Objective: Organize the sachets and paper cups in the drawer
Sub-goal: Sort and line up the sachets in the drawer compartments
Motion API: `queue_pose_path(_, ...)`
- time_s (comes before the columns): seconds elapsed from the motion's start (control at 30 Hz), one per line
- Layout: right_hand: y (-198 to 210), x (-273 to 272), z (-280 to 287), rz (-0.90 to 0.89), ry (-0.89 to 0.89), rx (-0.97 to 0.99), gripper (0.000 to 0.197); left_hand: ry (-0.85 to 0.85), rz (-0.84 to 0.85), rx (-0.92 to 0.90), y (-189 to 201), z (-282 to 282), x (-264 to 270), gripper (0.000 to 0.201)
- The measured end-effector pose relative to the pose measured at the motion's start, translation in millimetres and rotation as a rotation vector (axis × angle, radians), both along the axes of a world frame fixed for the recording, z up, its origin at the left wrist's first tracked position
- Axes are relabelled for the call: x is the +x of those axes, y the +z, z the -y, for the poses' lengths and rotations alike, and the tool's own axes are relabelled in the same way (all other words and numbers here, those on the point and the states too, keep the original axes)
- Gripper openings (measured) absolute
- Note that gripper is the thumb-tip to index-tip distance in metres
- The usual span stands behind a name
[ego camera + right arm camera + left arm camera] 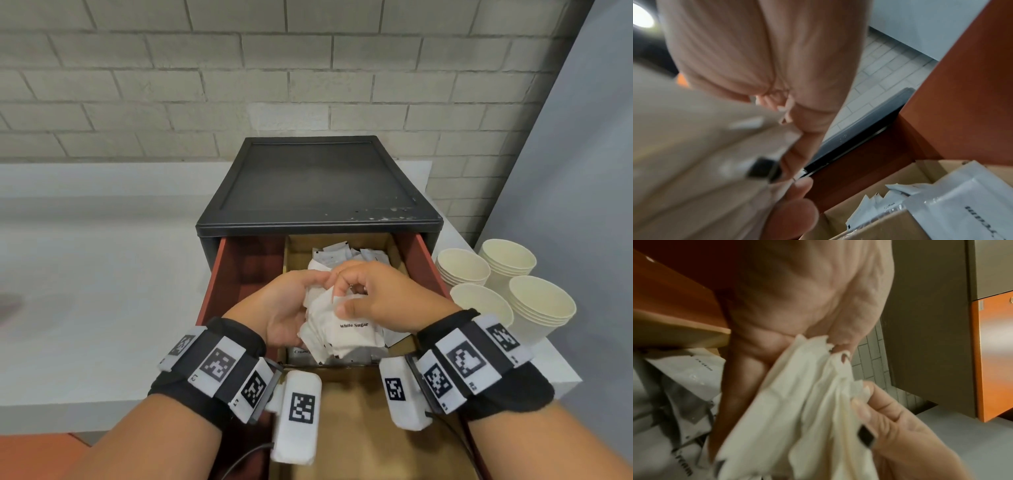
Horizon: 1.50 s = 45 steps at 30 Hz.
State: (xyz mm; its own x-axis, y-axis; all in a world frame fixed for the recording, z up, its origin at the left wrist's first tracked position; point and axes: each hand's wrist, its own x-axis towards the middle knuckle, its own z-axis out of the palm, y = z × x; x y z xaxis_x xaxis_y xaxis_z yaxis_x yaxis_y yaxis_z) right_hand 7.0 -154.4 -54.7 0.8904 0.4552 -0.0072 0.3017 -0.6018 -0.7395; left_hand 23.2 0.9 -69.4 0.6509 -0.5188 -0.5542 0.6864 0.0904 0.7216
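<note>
Head view: two forearms reaching forward from the bottom edge, each wearing a black wrist strap (219,346) set with white tags bearing black square patterns. Beyond the straps, left hand (286,305) cupping a bundle of white sachets (342,329) from the left side, fingers curling round it. Right hand (373,294) meeting the same bundle from the right, thumb pressing on the top sachet marked "White Sugar", fingers bending over the bundle's far edge. Bundle hovering over a cardboard box (298,253) sitting inside the open red-brown drawer (236,270), against the drawer's right side; more loose sachets (339,253) lying at the box's far end. Drawer sliding out of a black cabinet (318,185) standing on a white counter (89,274), at its right end. Stacks of cream paper cups (507,284) standing upright on the counter's right edge, just beside the drawer, outside it.

Left wrist view: palm filling the top of the frame, fingers (748,369) running down behind a sheaf of cream-white sachets (797,410), blurred. Other hand's fingertips (877,404) pinching the sheaf from the lower right. Further sachets lying beneath at the lower left.

Right wrist view: heavily blurred, palm (748,53) close overhead, the held sachets (690,154) spreading across the left half. Cardboard box edge (879,225) and loose sachets (962,198) showing in the bottom right corner, drawer wall (962,97) rising beside them.
</note>
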Motion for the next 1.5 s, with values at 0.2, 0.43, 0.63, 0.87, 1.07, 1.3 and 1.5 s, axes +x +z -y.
queue_pose_path(0.2,0.3,-2.5,-4.3,0.028,0.051,-0.067,0.021,-0.003,0.007,0.007,3.4,0.0,-0.5,0.039)
queue_pose_path(0.43,1.4,0.2,0.2,0.019,-0.049,-0.030,0.021,0.153,-0.002,0.155,0.3,-1.3,1.3,0.036)
queue_pose_path(0.63,-0.7,3.9,7.8,0.006,-0.091,0.033,0.019,0.186,0.035,0.208,-6.6,-3.1,5.7,0.041)
queue_pose_path(0.87,-5.5,3.3,-0.5,0.061,-0.061,0.017,0.025,0.091,0.100,0.278,-3.4,-0.8,1.3,0.023)
queue_pose_path(1.07,-0.6,3.6,7.3,-0.003,-0.162,0.116,0.018,0.218,0.107,0.201,-4.3,1.3,2.8,0.033)
queue_pose_path(1.3,-0.4,8.2,12.9,-0.179,-0.396,0.748,0.018,0.437,0.239,0.106,-1.1,1.7,2.5,0.015)
queue_pose_path(1.5,-4.5,10.3,8.5,-0.226,-0.423,0.752,0.021,0.482,0.342,-0.072,-0.1,-0.3,0.7,0.024)
